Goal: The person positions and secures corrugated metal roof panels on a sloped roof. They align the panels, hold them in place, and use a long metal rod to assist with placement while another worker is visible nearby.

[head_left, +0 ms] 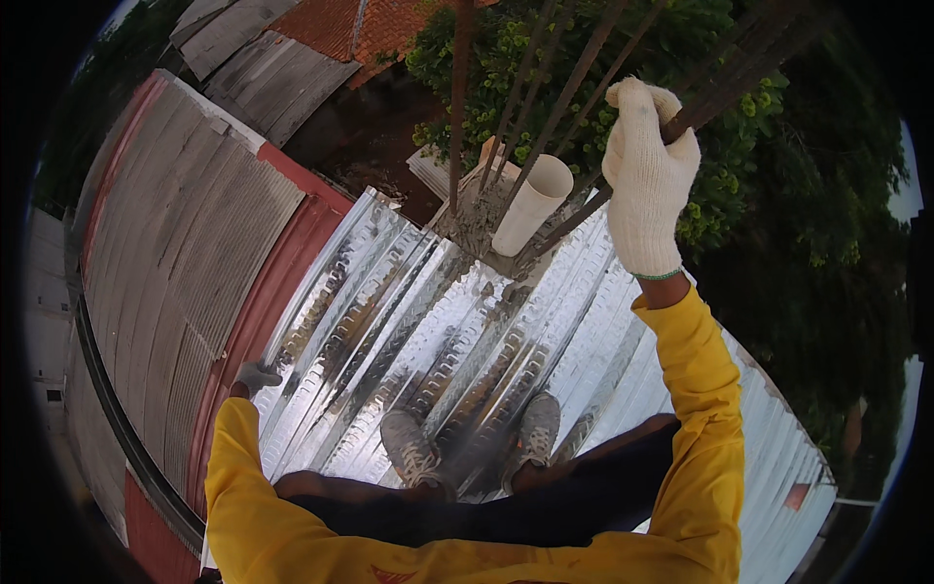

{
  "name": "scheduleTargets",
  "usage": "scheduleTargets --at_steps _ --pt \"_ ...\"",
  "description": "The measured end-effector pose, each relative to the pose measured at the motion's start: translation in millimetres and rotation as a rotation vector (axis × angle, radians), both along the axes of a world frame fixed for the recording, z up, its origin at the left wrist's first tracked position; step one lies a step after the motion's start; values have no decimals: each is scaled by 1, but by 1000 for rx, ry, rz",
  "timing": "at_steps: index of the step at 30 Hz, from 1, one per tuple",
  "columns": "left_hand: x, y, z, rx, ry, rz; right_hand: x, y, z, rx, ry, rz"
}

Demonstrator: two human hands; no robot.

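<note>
My right hand (650,185) clenched around dark rebar (725,94), which slants up beside pale pipe (525,216). Left hand (259,377) at edge of ribbed metal sheeting (613,326); can't tell if fingers grip or rest. 2 shoes (410,450) could slip on shiny metal; flexing rebar could upset balance.

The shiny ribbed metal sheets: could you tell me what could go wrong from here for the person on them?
The grey laced shoes stand on the shiny ribbed metal sheets, so a foot could slide if the metal is slippery.
The left hand, in a greyish glove, is at the sheets' left edge, which might cut if sharp.
The right hand, in a cream knitted glove, grips a long brown metal bar; balance might suffer if that grip slips.
</note>
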State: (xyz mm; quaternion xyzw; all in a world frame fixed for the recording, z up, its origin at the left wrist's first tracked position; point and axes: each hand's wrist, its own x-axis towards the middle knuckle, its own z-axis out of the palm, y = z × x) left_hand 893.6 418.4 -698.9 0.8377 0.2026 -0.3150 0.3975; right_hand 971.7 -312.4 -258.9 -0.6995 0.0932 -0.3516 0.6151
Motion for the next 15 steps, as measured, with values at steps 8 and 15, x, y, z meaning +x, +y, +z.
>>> scheduleTargets --at_steps 8,15 --pt "22 -34 6 -15 13 -47 -1 -1 0 15 7 3" --pt "19 -61 40 111 -37 -95 1 -6 -5 -2 -18 15"
